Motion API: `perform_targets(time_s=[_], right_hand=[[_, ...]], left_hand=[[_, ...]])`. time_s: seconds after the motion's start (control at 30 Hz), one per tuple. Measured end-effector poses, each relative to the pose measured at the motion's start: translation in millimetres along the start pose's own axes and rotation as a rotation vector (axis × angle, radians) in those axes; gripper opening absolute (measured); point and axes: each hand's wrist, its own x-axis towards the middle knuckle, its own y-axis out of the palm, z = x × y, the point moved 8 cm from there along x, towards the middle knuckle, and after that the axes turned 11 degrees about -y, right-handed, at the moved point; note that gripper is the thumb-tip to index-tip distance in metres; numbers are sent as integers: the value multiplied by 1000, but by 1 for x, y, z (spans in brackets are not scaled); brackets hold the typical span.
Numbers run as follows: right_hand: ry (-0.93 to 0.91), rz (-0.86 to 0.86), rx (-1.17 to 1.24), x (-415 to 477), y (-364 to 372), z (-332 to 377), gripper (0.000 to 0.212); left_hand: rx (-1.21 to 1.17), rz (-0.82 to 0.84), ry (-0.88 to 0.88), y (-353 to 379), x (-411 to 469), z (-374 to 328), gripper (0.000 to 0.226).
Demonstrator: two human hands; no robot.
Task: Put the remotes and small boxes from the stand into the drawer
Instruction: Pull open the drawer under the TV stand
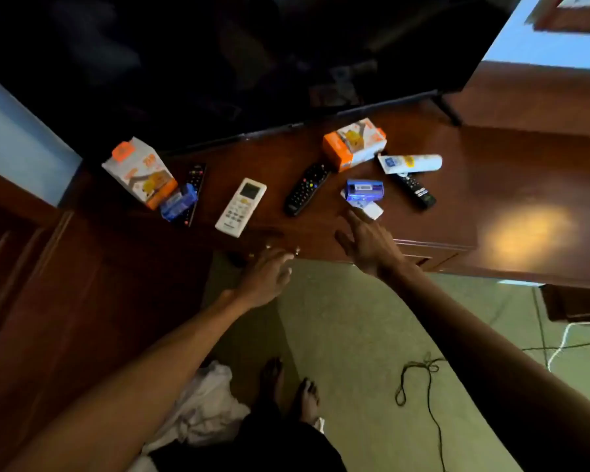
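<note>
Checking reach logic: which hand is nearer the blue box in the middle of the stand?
Right. The right hand reaches over the stand's front edge, fingertips just short of the blue box. The left hand is lower, off the stand's front edge, farther from it.

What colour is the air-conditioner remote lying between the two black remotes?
White, with a dark display: the slim air-conditioner remote on the wooden stand, head view.
</note>
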Motion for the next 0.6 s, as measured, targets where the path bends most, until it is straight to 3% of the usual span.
perform_targets(time_s=[0.13,0.3,0.47,0.6], right_hand=[[-75,123,5,-3,53,-16,52],[-110,70,-113,-5,85,-34,59],[-113,17,-194,-14,101,-36,67],[-103,36,-181,-15,106,-38,68]], left_hand=[[258,29,-55,49,12,28,61],[422,74,-57,81,36,44,88],[426,100,-90,103,34,58,114],[407,76,-70,103,26,56,117]])
